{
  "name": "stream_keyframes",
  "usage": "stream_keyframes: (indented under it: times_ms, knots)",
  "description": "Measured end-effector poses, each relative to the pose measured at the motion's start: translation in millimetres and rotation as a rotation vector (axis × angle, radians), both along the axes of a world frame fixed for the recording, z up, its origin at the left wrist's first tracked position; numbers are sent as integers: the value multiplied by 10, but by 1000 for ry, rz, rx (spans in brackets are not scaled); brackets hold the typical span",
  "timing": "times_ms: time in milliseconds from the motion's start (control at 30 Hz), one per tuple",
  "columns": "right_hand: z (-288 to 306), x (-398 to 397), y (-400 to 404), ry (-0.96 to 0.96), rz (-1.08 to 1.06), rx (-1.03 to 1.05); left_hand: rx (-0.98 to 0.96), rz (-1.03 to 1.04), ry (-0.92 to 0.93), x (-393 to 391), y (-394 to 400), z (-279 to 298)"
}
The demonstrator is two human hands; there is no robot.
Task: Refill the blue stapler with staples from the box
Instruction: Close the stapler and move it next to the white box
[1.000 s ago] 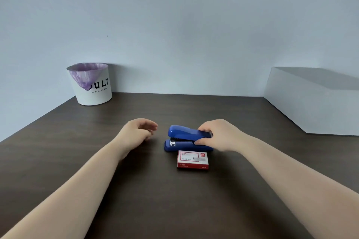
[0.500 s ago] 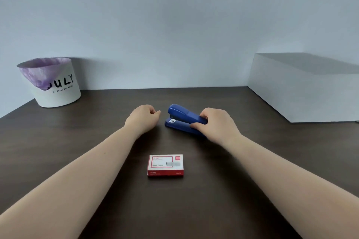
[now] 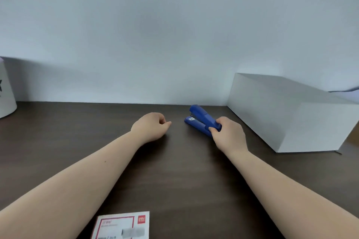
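The blue stapler [image 3: 200, 118] lies on the dark wooden table [image 3: 182, 170], its nose pointing up and left, its top arm lifted a little from the base. My right hand [image 3: 228, 132] grips its rear end. My left hand [image 3: 150, 126] rests on the table to the stapler's left, fingers curled loosely with nothing in them. The white and red staple box [image 3: 123, 225] lies flat at the bottom edge of the view, between my forearms, partly cut off.
A large white box [image 3: 287, 110] stands on the table at the right, close behind my right hand. A white cup [image 3: 5, 93] shows at the far left edge. A pale wall backs the table.
The stapler in my right hand has shifted farther from the staple box, which now sits much lower in view. The view has swung, with the cup sliding off to the left.
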State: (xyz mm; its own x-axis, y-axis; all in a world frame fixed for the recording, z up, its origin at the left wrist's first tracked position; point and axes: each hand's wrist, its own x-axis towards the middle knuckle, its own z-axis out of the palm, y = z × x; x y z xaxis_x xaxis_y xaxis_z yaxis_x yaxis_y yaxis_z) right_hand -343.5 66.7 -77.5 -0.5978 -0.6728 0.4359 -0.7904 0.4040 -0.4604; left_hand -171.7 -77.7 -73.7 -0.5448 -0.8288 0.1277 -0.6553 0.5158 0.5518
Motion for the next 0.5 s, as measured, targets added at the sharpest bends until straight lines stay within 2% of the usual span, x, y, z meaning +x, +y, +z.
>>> stream_keyframes:
  times_ms: [133, 267, 500]
  knots:
    - [6, -395, -150, 89, -147, 59, -61, -10, 11, -68, -71, -64]
    - [38, -708, -270, 96, -265, 90, -85, -35, 19, -77, -76, -77]
    - [49, -903, -474, 91, -336, 100, -118, -74, 35, -141, -47, -104]
